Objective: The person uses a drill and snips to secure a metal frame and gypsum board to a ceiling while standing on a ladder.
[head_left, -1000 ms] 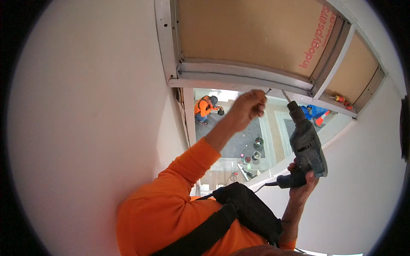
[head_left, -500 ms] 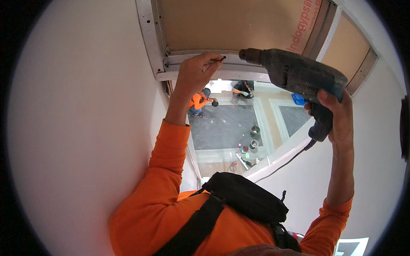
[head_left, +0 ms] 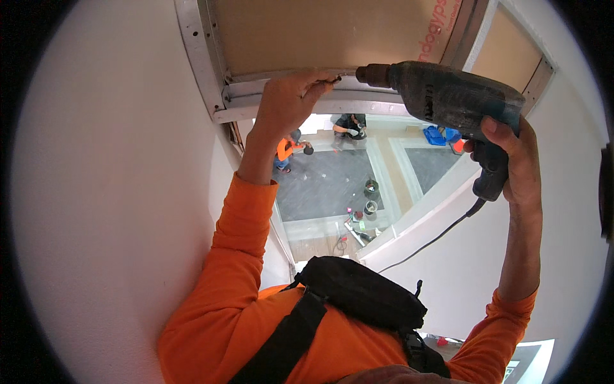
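My left hand [head_left: 288, 102] is raised to a whitish metal frame rail [head_left: 377, 97], its thumb and fingers closed in a pinch on a small dark screw [head_left: 338, 79]. My right hand [head_left: 519, 157] grips the handle of a worn, dark corded drill [head_left: 448, 96]. The drill lies roughly level, with its chuck [head_left: 374, 75] pointing left at the pinched fingers, a short gap away. Whether a bit bridges that gap is too small to tell. A black cable [head_left: 428, 242] hangs from the handle.
Brown board [head_left: 320, 35] backs the metal framing. A white wall [head_left: 115, 192] stands close on my left. Far below, two people [head_left: 348, 128] [head_left: 288, 152] crouch on a dark-covered floor [head_left: 320, 185], near buckets [head_left: 371, 187] and tools. A black bag [head_left: 361, 291] is strapped across my chest.
The drill's chuck has come closer to the screw at my left fingertips. The view has shifted slightly, moving the framing and the floor below leftward. Both hands keep their holds.
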`<state>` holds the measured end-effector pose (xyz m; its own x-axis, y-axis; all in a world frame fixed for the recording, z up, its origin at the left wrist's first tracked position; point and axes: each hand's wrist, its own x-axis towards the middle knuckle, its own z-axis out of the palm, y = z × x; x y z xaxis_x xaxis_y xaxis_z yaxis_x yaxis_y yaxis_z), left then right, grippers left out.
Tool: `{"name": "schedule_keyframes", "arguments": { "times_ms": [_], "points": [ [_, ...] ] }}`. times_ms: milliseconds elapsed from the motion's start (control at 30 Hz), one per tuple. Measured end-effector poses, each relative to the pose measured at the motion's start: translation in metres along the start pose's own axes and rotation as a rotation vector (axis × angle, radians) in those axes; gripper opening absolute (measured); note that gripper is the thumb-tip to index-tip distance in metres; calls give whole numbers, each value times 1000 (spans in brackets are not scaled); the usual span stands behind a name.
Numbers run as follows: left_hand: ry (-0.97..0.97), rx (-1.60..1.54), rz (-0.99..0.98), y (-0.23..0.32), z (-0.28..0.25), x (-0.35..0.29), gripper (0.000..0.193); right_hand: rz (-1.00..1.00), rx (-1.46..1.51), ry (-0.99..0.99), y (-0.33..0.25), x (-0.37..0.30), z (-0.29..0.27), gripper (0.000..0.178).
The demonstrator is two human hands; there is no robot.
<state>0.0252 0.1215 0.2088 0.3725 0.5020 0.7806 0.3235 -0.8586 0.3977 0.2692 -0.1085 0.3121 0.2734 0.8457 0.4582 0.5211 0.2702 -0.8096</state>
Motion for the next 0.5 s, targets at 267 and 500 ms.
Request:
{"name": "schedule_keyframes", "arguments": {
  "times_ms": [267, 500],
  "points": [
    [18, -41, 12, -6, -1, 3, 18, 10, -45, 10, 6, 2, -5, 73],
    [-31, -30, 12, -3, 1, 5, 19, -29, -71, -10, 3, 3, -2, 72]
  ]
}}
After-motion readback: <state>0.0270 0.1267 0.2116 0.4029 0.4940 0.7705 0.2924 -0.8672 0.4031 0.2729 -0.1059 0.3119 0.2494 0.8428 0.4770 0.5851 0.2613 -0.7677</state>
